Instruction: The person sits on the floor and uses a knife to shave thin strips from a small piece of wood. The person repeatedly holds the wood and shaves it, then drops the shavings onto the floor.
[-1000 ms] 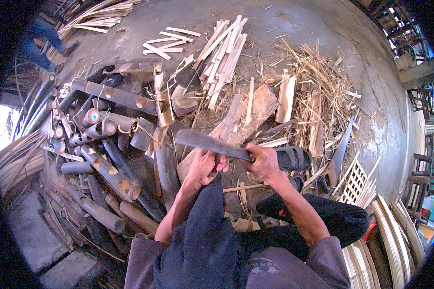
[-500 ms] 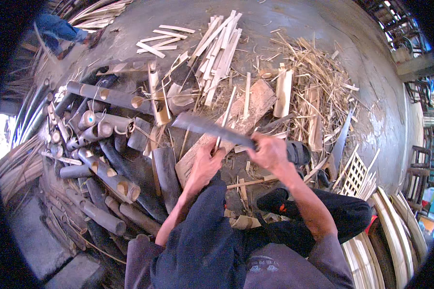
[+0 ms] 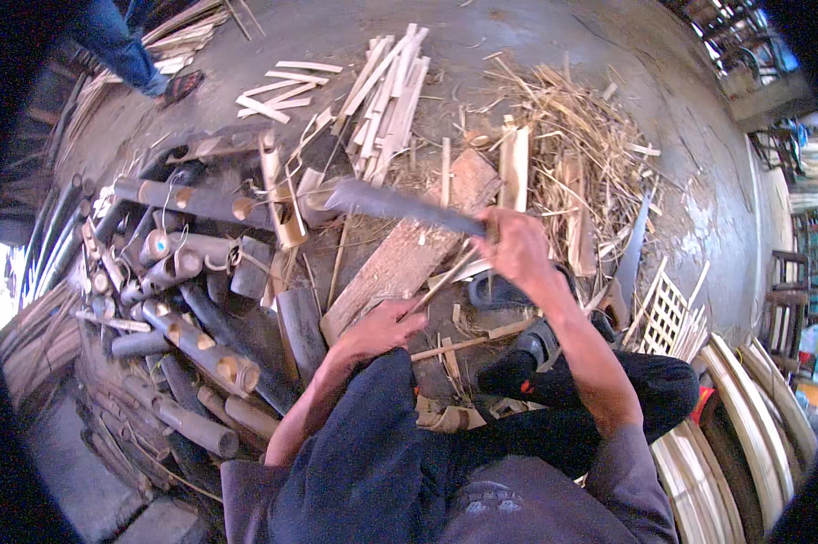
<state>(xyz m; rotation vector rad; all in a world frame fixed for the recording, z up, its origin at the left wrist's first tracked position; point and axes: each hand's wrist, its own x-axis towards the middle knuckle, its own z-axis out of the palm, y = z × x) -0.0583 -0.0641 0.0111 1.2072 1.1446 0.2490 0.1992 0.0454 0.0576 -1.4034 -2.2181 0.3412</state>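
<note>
My right hand (image 3: 516,254) is closed around the handle of a machete (image 3: 395,205), its broad blade pointing left, a little blurred by motion. Below the blade, my left hand (image 3: 382,328) pinches the near end of a narrow bamboo strip (image 3: 445,278). That strip slants up and to the right, its far end close to my right hand. Between the hands and the bamboo pile lies a worn wooden board (image 3: 382,274), over which the blade hangs. A pale upright strip (image 3: 446,172) and a split bamboo piece (image 3: 515,168) are beyond it.
Cut bamboo tubes (image 3: 200,354) crowd the left side. Pale slats (image 3: 395,100) lie ahead, shavings (image 3: 581,136) at the far right. A handsaw (image 3: 638,240) and a woven lattice piece (image 3: 667,308) are to the right. Another person's sandalled foot (image 3: 180,88) is at the far left.
The bamboo strip has swung from nearly upright to slanting right, and my left hand has come nearer to me. My right hand still holds the machete. The other person's leg has shifted.
</note>
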